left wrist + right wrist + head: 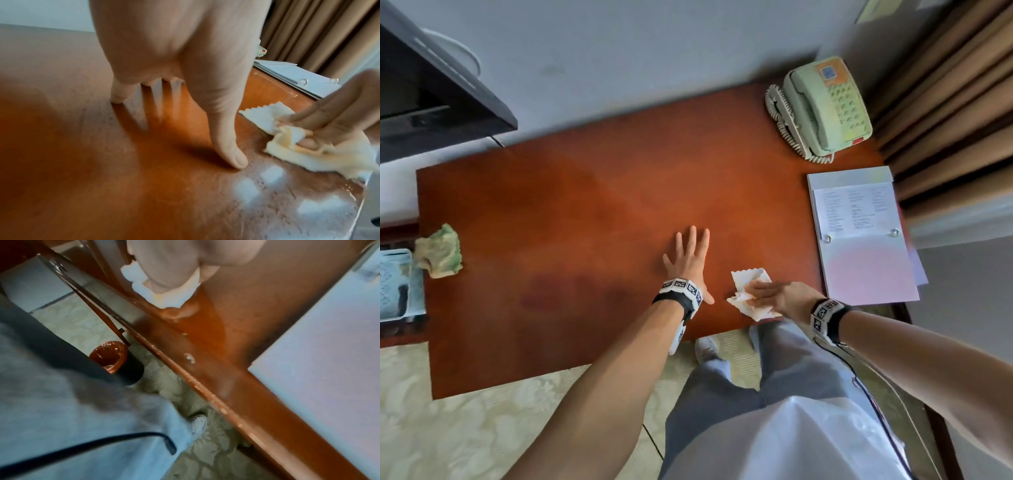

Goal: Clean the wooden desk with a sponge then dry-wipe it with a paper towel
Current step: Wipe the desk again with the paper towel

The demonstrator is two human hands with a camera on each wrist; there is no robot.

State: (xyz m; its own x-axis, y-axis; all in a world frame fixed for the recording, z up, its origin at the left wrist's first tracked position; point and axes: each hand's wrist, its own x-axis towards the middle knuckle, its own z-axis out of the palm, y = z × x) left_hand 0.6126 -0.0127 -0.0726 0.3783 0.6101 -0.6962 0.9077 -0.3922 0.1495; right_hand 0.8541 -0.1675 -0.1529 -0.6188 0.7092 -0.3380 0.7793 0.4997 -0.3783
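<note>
A crumpled white paper towel (pixel 748 287) (pixel 273 120) (pixel 164 293) lies near the front edge of the reddish wooden desk (pixel 592 205). My right hand (pixel 770 293) (pixel 329 116) (pixel 174 264) presses it down with the fingers laid over it and the thumb tucked into its folds. My left hand (pixel 690 255) (pixel 185 81) rests flat on the desk just left of the towel, fingers spread. A green and yellow sponge (pixel 440 251) sits at the desk's left edge, well away from both hands. A darker damp patch (pixel 571 291) shows left of my left wrist.
A pale green telephone (pixel 825 108) stands at the back right corner. A white ring binder (pixel 863 236) (pixel 292 76) (pixel 320 353) lies along the right edge, close to my right wrist. A light blue basket (pixel 395 284) sits off the left end. Curtains (pixel 955 102) hang at the right.
</note>
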